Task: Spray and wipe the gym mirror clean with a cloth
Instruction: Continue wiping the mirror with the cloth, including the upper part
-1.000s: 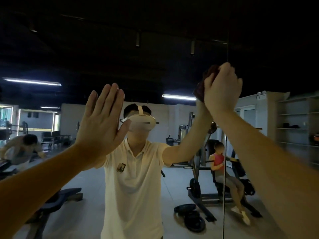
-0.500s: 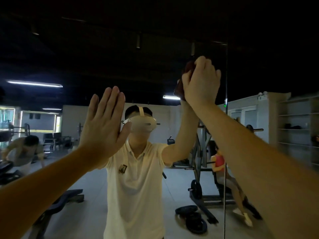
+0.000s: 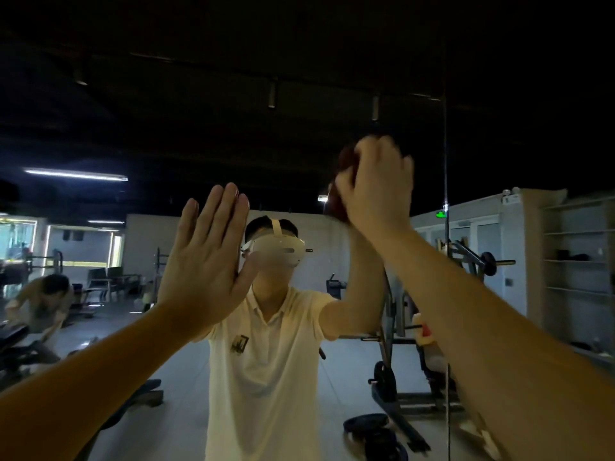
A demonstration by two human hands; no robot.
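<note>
In the head view, a big mirror point(image 3: 299, 128) filled almost everything, and a thin seam point(image 3: 445, 144) ran down the glass from top to bottom. The right hand point(image 3: 379, 188) was up high, just left of the seam. Its fingers were curled tight around a dark red cloth point(image 3: 342, 181), which was bunched up between the hand and the glass. Only bits of the cloth peeked out past the fingers. The left hand point(image 3: 203, 257) was lower and far to the left of the seam. It was flat, with straight fingers close together and the palm facing the glass. It looked like it rested on the glass and held nothing.

The mirror showed a person in a white shirt point(image 3: 266, 377) and a white headset point(image 3: 278, 249), left of the seam. A weight machine point(image 3: 399, 377) stood near the seam, with round weight plates point(image 3: 376, 430) on the floor beside it. Shelves point(image 3: 579, 261) were on the right of the seam. Far to the left of it, a long light point(image 3: 76, 174) glowed, and another person point(image 3: 43, 301) bent low.
</note>
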